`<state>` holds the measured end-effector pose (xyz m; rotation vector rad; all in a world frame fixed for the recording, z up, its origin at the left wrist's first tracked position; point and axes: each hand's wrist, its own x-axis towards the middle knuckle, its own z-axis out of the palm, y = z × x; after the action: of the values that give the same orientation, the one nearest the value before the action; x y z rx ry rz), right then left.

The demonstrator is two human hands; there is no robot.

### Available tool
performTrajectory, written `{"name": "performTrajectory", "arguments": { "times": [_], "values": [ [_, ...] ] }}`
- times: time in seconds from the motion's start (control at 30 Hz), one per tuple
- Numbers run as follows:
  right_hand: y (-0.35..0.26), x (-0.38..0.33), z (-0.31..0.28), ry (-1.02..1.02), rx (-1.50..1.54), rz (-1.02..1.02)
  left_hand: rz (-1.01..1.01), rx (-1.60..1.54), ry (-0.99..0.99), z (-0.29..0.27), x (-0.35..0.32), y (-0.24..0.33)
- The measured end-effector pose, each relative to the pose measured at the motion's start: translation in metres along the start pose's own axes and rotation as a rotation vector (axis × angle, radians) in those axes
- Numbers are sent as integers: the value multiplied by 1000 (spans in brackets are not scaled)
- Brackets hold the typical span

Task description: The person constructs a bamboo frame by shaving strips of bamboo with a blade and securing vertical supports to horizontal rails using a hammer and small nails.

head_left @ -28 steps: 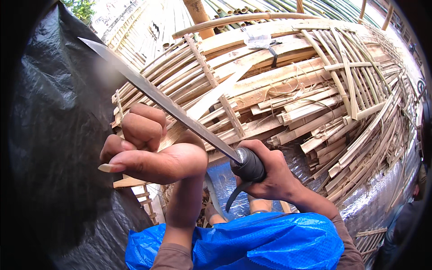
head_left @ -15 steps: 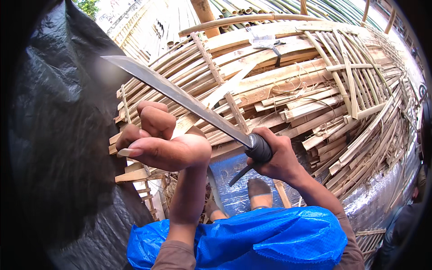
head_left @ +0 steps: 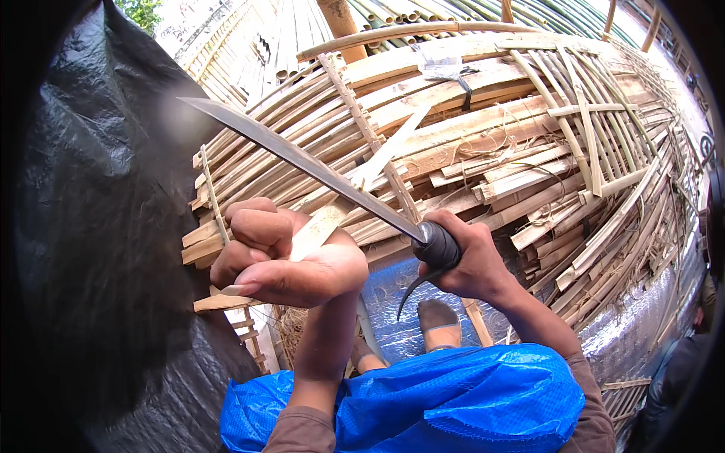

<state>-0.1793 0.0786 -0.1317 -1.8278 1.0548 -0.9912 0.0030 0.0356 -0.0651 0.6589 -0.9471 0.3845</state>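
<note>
- Where's the piece?
- Long, flat, pale bamboo strip point(head_left: 325, 223): at the left hand point(head_left: 283, 257), running up and away to the right, above the stacked tan split bamboo point(head_left: 529, 177).
- Left fingers?
- Curled in, gripping the strip's near part by the look of it. Thumb points left. The hand hides how the strip sits in the palm.
- Right hand point(head_left: 474, 260)?
- Clenched round the black-wrapped handle point(head_left: 438, 246) of a long, straight, grey steel knife point(head_left: 302, 161). A loose black tail point(head_left: 411, 289) dangles from the wrapping.
- How do the two lie?
- Crosswise. Blade's long axis slants from the right hand up to the left, tip out past the left hand. Strip slants the other way, passing beneath the blade as I see it. Touching or apart, can't tell from here.
- Hand nearer the crossing?
- Left, just beside it. Right sits farther off, at the handle end.
- Around them?
- Shiny blue plastic sheet point(head_left: 491, 392) over the lap; crinkled black plastic sheet point(head_left: 98, 211) at the left.
</note>
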Motion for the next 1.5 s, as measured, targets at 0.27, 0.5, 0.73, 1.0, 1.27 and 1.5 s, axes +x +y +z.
{"name": "performTrajectory", "arguments": {
  "times": [0.27,0.5,0.73,1.0,1.27,1.5],
  "values": [
    [-29,-5,-6,-26,-38,-132,42,-140,173,16,-8,6],
    [-35,-7,-12,-27,-89,40,96,-15,18,-6,-4,-2],
    [-16,12,-14,-3,-170,45,60,-9,4,-5,-7,-2],
    [-15,19,-20,-27,-179,62,17,-66,30,-4,-10,2],
    [-15,16,-28,13,-181,115,174,54,-26,3,-14,0],
    [-28,7,-23,-17,-123,45,-13,-182,-136,19,-57,-9]
  ]
}}
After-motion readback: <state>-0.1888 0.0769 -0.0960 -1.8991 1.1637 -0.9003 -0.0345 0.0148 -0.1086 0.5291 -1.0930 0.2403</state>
